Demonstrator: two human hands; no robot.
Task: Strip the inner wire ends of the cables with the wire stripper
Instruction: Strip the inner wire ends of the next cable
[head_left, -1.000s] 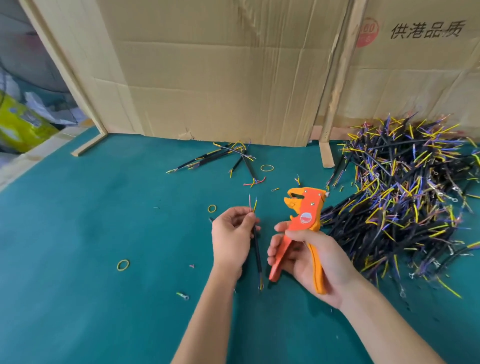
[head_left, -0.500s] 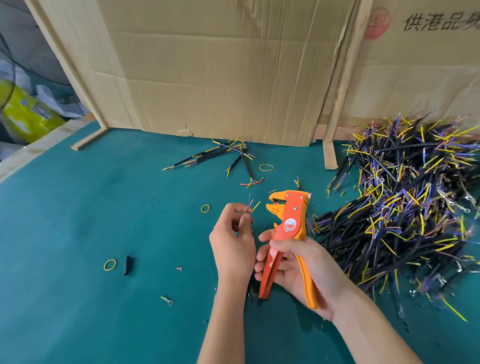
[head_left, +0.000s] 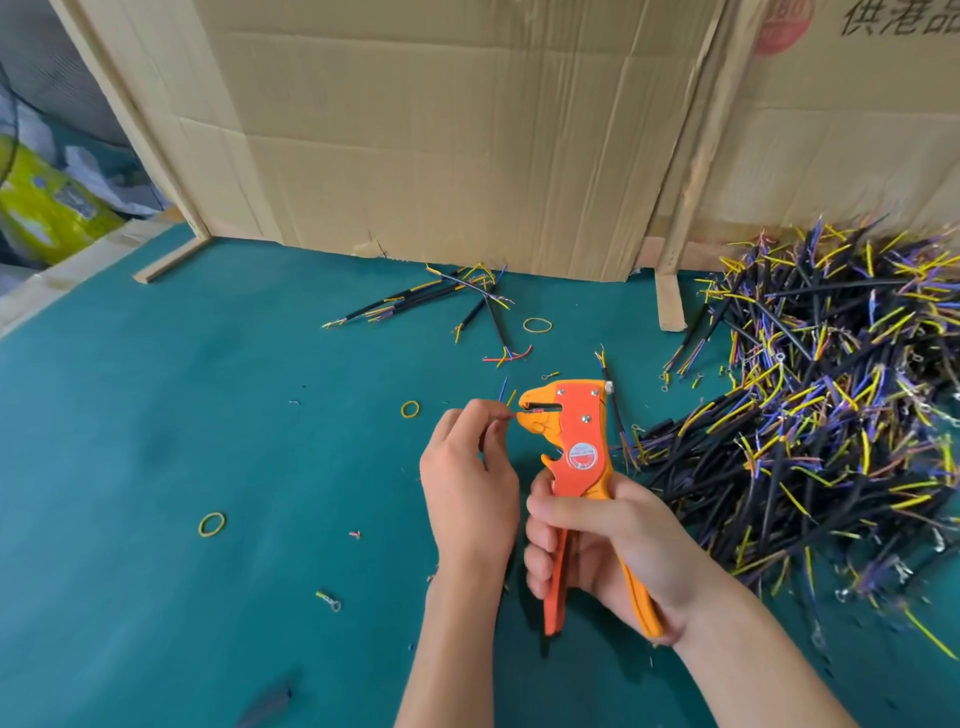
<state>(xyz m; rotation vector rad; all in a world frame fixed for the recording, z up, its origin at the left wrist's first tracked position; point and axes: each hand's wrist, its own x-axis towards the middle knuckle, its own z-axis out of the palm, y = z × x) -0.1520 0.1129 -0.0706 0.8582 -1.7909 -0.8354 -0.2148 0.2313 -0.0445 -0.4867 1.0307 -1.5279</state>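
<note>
Tabletop (head_left: 156, 441) is covered with a teal green mat and fills the lower part of the view. Cardboard (head_left: 441, 130) stands along its far edge like a wall. On the right sheet there are dark Chinese characters (head_left: 901, 18), cut by the top edge, and a part of a red round stamp (head_left: 782, 26); I cannot read them. Beyond the left edge a yellow-green bag (head_left: 47, 213) lies among some clutter.

A big pile of cables (head_left: 831, 405) lies at the right edge, and a few cables (head_left: 431, 301) lie near the far edge in the middle. Yellow rubber bands (head_left: 212, 524) are scattered on the mat.

The right hand (head_left: 613, 551) grips the handles of the orange stripper (head_left: 571, 452) in the middle of the tabletop, fingers curled round them. Its jaws point left, and a round red label (head_left: 583, 456) on its body is too small to read. The left hand (head_left: 467, 483) pinches a thin wire (head_left: 506, 417) between thumb and fingertips, and the wire end is at the jaws.
</note>
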